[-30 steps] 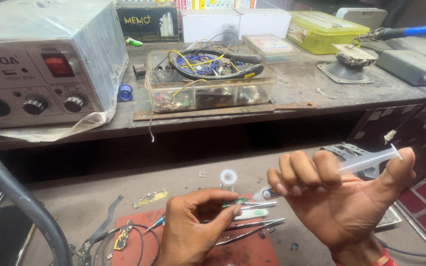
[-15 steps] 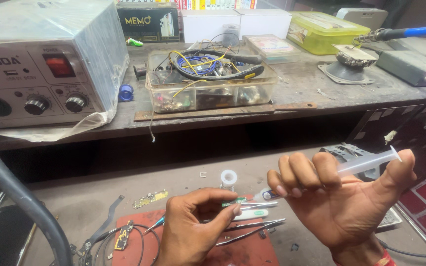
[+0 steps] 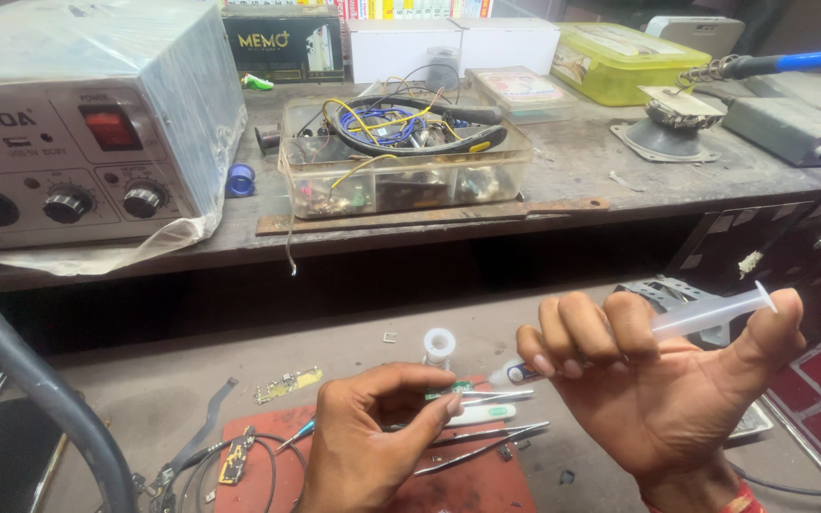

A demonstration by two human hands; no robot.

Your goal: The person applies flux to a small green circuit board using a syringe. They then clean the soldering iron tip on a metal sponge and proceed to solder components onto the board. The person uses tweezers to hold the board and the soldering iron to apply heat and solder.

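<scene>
My right hand [image 3: 662, 394] grips a clear plastic syringe [image 3: 705, 313], thumb on the plunger end at the upper right and its nozzle pointing down-left. The nozzle tip sits close to a small green circuit piece [image 3: 448, 389] pinched between the thumb and forefinger of my left hand [image 3: 372, 437]. Both hands hover over a red work mat [image 3: 467, 489] where metal tweezers [image 3: 486, 445] and a white pen-like tool [image 3: 482, 414] lie. A small white bottle [image 3: 440, 347] stands just behind the hands.
A grey rework station [image 3: 87, 123] with knobs and a black hose [image 3: 21, 361] sits on the upper shelf at left. A clear parts box [image 3: 401, 161] full of wires, a yellow-green box [image 3: 634, 62] and a soldering iron stand [image 3: 677, 119] fill the shelf.
Both hands hold nearly the same pose; the syringe nozzle stays by the green piece. The view has shifted only slightly.
</scene>
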